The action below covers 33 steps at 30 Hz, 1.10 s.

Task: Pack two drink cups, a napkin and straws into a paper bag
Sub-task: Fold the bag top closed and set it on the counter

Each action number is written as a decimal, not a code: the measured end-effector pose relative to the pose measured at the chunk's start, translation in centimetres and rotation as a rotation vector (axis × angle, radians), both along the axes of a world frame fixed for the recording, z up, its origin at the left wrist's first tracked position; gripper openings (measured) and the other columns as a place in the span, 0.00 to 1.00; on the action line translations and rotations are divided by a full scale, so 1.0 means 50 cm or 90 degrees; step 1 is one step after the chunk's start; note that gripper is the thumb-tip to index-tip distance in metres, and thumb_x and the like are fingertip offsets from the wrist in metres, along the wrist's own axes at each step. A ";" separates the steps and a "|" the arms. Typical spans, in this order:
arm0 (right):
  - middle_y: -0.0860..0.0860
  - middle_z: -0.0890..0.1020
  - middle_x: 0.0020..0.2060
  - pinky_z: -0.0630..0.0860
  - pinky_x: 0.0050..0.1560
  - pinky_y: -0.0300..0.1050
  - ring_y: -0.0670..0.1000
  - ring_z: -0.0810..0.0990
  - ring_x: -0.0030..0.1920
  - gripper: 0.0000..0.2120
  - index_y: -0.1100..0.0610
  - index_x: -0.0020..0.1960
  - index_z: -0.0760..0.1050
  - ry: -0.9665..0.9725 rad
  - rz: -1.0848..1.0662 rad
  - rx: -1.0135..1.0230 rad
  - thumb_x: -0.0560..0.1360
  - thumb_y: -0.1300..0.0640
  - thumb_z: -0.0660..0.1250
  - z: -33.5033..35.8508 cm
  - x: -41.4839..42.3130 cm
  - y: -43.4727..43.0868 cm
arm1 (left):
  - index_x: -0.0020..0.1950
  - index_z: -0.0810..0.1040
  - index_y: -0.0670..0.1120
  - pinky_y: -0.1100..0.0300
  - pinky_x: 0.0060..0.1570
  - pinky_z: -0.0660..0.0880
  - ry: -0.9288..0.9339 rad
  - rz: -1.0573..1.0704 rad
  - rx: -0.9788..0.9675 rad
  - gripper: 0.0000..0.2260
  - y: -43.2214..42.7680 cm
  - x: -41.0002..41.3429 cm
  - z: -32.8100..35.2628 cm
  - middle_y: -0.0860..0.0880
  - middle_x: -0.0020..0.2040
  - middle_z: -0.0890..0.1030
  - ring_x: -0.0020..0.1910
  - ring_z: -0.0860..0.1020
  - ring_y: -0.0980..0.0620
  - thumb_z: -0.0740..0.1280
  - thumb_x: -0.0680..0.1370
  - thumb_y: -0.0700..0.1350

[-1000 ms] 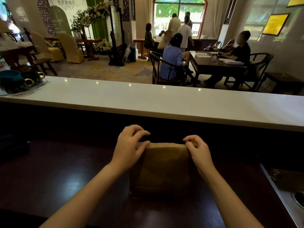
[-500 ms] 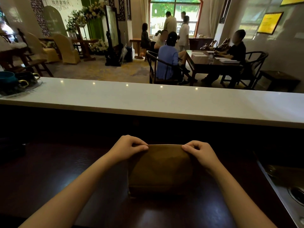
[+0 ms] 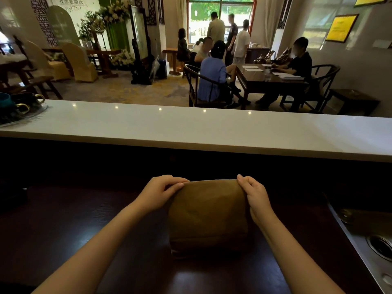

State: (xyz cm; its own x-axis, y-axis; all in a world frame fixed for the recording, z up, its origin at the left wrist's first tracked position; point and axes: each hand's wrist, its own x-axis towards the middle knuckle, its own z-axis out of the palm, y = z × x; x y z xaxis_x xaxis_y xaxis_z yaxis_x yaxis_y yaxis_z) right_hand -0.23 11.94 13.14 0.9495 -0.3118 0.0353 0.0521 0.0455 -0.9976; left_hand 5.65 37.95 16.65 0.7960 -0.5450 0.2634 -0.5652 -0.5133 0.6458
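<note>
step: looks like the person is closing up the paper bag (image 3: 209, 217), so probably the tail end of the job, though the cups, napkin and straws aren't visible anywhere, so whether they're inside is just a guess
bag: it's standing upright on the dark wooden surface (image 3: 89, 234), right in front of the person, top edge already folded over
left hand: the left hand (image 3: 158, 193) is pinching the top left corner of the fold between thumb and fingertips
right hand: the right hand (image 3: 255, 197) is gripping the top right corner, fingers curled over the fold
next move: probably calling for pressing the crease flat along the top while keeping the bag steady so it isn't tipping; paper is going to crumple if squeezed too hard
around: a raised white counter (image 3: 191, 128) is running across just behind the bag, a tray of dark cups (image 3: 19, 106) is sitting at its far left, and a metal sink (image 3: 373, 247) is showing at the right edge
in the way: nothing really, the space around the bag is looking free
</note>
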 end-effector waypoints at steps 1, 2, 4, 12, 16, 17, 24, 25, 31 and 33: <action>0.49 0.70 0.26 0.67 0.33 0.43 0.47 0.69 0.29 0.17 0.57 0.31 0.69 0.001 -0.006 -0.021 0.76 0.51 0.63 -0.007 -0.002 -0.003 | 0.59 0.77 0.53 0.68 0.48 0.70 -0.041 -0.016 0.066 0.12 0.002 0.002 0.002 0.55 0.49 0.78 0.49 0.75 0.60 0.61 0.78 0.46; 0.49 0.69 0.26 0.66 0.33 0.43 0.46 0.69 0.28 0.17 0.57 0.31 0.68 -0.001 -0.012 -0.045 0.77 0.51 0.62 -0.013 -0.003 -0.006 | 0.61 0.76 0.54 0.64 0.48 0.71 -0.083 -0.019 0.130 0.12 0.003 0.003 0.005 0.54 0.49 0.77 0.49 0.75 0.57 0.60 0.79 0.48; 0.46 0.68 0.25 0.65 0.31 0.39 0.44 0.67 0.26 0.18 0.55 0.30 0.67 -0.007 -0.027 -0.076 0.77 0.52 0.62 -0.020 -0.003 -0.006 | 0.61 0.76 0.52 0.57 0.48 0.74 -0.211 -0.017 0.208 0.13 -0.003 0.001 0.012 0.50 0.51 0.78 0.50 0.75 0.52 0.59 0.78 0.50; 0.46 0.68 0.24 0.65 0.32 0.42 0.46 0.68 0.27 0.19 0.53 0.27 0.66 -0.005 -0.043 -0.112 0.76 0.53 0.63 -0.017 -0.003 -0.010 | 0.54 0.79 0.47 0.66 0.45 0.70 0.008 -0.054 0.117 0.08 -0.022 0.019 0.015 0.54 0.46 0.79 0.45 0.76 0.56 0.64 0.77 0.45; 0.44 0.81 0.40 0.71 0.41 0.28 0.38 0.78 0.42 0.06 0.47 0.41 0.79 -0.034 0.000 -0.257 0.75 0.55 0.65 -0.010 -0.012 -0.026 | 0.48 0.80 0.48 0.69 0.44 0.70 0.072 -0.050 0.090 0.05 -0.018 0.026 0.005 0.53 0.44 0.79 0.45 0.76 0.57 0.65 0.76 0.45; 0.44 0.82 0.41 0.71 0.41 0.26 0.37 0.78 0.42 0.06 0.47 0.42 0.80 -0.029 0.017 -0.252 0.75 0.55 0.65 -0.011 -0.016 -0.030 | 0.47 0.80 0.48 0.68 0.44 0.70 0.084 -0.054 0.083 0.04 -0.019 0.025 0.002 0.53 0.44 0.79 0.45 0.77 0.57 0.65 0.76 0.45; 0.46 0.73 0.25 0.68 0.30 0.36 0.42 0.71 0.28 0.16 0.54 0.31 0.76 0.017 -0.065 -0.119 0.74 0.48 0.66 -0.040 -0.014 -0.023 | 0.34 0.79 0.45 0.74 0.32 0.69 0.224 0.088 -0.210 0.09 -0.011 -0.003 -0.042 0.58 0.28 0.79 0.30 0.75 0.64 0.68 0.74 0.43; 0.46 0.71 0.24 0.67 0.30 0.39 0.43 0.70 0.27 0.17 0.54 0.29 0.74 0.014 -0.085 -0.100 0.74 0.49 0.65 -0.043 -0.011 -0.015 | 0.35 0.80 0.44 0.73 0.33 0.70 0.243 0.097 -0.242 0.09 -0.009 -0.012 -0.054 0.58 0.30 0.81 0.32 0.76 0.64 0.67 0.75 0.44; 0.48 0.69 0.24 0.66 0.31 0.45 0.46 0.69 0.27 0.20 0.58 0.31 0.71 -0.032 -0.168 -0.102 0.78 0.49 0.60 0.004 0.009 0.024 | 0.37 0.81 0.44 0.56 0.38 0.72 0.359 0.198 -0.429 0.13 -0.030 -0.015 -0.052 0.47 0.34 0.80 0.36 0.76 0.51 0.64 0.75 0.51; 0.49 0.70 0.25 0.66 0.32 0.46 0.48 0.70 0.28 0.20 0.60 0.31 0.71 -0.048 -0.198 -0.129 0.78 0.49 0.59 0.049 0.019 0.026 | 0.39 0.80 0.42 0.50 0.41 0.72 0.377 0.188 -0.479 0.15 -0.043 -0.004 -0.016 0.41 0.38 0.79 0.39 0.76 0.46 0.64 0.75 0.52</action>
State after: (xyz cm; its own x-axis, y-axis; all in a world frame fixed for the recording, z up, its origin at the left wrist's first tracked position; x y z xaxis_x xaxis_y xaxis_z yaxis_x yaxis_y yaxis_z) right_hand 0.72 13.22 15.57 0.8027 -0.5647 0.1917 0.1060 -0.1812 -0.9777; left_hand 5.46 35.79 15.84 0.9870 -0.1588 -0.0243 0.0368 0.0764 0.9964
